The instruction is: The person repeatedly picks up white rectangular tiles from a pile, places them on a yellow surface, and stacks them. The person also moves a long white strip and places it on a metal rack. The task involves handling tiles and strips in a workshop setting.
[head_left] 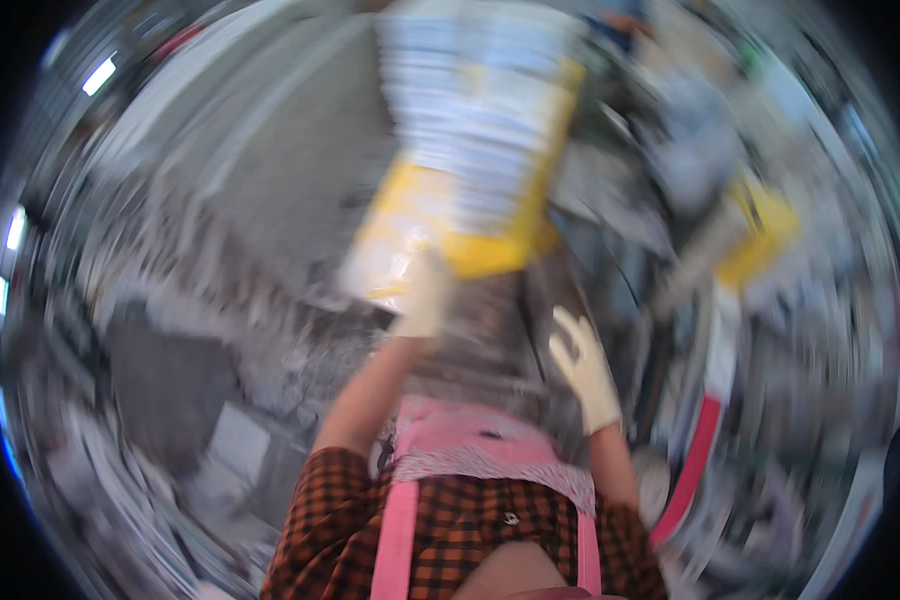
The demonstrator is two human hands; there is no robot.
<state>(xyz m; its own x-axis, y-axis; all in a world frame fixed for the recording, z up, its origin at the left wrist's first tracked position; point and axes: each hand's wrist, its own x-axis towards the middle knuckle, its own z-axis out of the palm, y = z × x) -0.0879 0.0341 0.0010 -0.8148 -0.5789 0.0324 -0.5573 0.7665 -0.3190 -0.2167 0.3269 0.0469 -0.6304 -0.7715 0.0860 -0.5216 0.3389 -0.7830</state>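
My left hand (427, 297), in a cream glove, is at the near edge of a yellow and white printed bag (408, 215). Motion smears its fingers, so I cannot tell whether they grip the bag. A larger white bag with yellow edges (500, 130) lies just beyond and to the right, against the first one. My right hand (585, 372), gloved alike, hangs lower down on the right with its fingers apart and nothing in them. Below it and to its left is a brown-grey surface, too blurred to name.
On the left spreads a broad grey dusty surface (300, 150). A dark grey panel (170, 390) and a pale block (240, 440) are lower left. At right are a yellow object (760, 230) and a red and white curved strip (692, 465). Much is blurred.
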